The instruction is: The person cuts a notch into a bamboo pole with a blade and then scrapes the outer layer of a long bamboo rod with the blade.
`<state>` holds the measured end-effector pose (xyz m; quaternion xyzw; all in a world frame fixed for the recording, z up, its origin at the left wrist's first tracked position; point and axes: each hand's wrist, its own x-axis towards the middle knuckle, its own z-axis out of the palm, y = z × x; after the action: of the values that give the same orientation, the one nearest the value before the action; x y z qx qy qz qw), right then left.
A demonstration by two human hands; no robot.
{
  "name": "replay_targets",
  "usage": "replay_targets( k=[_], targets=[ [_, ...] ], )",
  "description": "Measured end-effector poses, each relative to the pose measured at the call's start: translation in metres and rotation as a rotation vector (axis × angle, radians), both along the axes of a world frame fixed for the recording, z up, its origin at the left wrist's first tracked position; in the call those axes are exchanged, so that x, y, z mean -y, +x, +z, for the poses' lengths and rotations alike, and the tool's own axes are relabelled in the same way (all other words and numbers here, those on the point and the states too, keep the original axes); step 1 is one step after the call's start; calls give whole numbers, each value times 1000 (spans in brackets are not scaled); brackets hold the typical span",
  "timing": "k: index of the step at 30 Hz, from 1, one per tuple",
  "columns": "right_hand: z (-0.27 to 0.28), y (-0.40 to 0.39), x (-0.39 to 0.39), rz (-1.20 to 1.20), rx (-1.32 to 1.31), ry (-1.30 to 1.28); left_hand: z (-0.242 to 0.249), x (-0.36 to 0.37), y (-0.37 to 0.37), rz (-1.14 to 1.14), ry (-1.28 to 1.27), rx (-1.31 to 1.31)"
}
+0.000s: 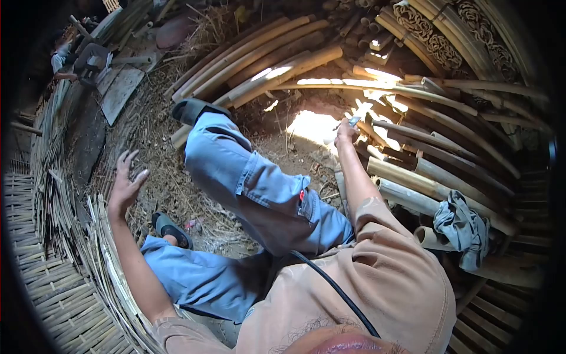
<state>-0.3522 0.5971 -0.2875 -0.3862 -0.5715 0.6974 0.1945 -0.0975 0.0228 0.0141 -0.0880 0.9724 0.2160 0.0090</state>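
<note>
Notably, a small item in the right hand, a pole's end close by

Clock directions are read on the head view, with 12 at the top. The right hand point(345, 133) is extended to about 1 o'clock of the body, its fingers curled round a small item point(354, 121). The item projects toward 1 o'clock from the fingers; glare hides its outline, so its kind and long axis cannot be told.

The key relation is that between this hand and the nearest thick pole point(413, 178). The pole's cut end lies between 4 and 5 o'clock from the fingers, near but apart, just beside the forearm; its long axis runs from 10 to 4 o'clock. The right hand is clearly the nearer one.

The left hand point(125, 184), well apart at 10 o'clock of the body, is raised with fingers spread toward 12 and thumb toward 2, and grasps nothing visible. Split slats point(99, 227) lie nearest it, at about 7 o'clock; a slipper point(171, 229) is worn on the foot between 4 and 5.

A crumpled cloth point(460, 227) drapes over the poles at 4 o'clock from the right hand. Another person point(61, 64) sits far off at 10.
</note>
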Motion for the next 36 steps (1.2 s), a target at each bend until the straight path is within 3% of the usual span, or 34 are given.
replay_targets(
  k=[3, 5, 6, 7, 11, 13, 19, 21, 23, 25, 28, 30, 31, 33, 35, 36],
  targets=[
    [12, -21, -25, 59, -37, 145, -5, 7, 6, 2, -2, 28],
    [-21, -37, -36, -40, -212, 609, -5, 8, 2, 5, 21, 19],
    [-3, -32, -30, -11, -205, 586, -4, 5, 1, 1, 49, 13],
    [12, -23, -23, 78, -241, 259, -3, 2, 2, -4, 74, 15],
    [43, -20, -9, 237, -372, 317, -2, -15, -14, -51, -47, 38],
    [66, -25, 2, 326, -429, 302, -2, -23, -28, -80, 8, -16],
    [132, -27, 61, 657, -662, 324, 33, -100, -119, -257, 8, -417],
    [133, -31, 85, 768, -831, 474, 61, -141, -153, -243, 399, -436],
    [136, -21, 115, 952, -821, 293, 70, -159, -201, -279, 543, -676],
    [140, 0, 149, 1035, -600, 259, 87, -181, -221, -347, 620, -930],
    [122, 13, 178, 1141, -646, -27, 86, -186, -239, -96, 1271, -1189],
    [125, 18, 186, 1122, -559, -22, 94, -170, -228, 114, 1324, -1392],
    [124, 14, 189, 1062, -533, 180, 101, -159, -220, 221, 1341, -1505],
    [142, 19, 182, 1075, -541, 12, 136, -134, -183, 338, 1245, -1625],
    [164, 21, 172, 1038, -577, 108, 166, -94, -136, 353, 1239, -1591],
    [164, 17, 167, 1033, -591, 148, 176, -71, -110, 206, 1244, -1599]
  ],
)
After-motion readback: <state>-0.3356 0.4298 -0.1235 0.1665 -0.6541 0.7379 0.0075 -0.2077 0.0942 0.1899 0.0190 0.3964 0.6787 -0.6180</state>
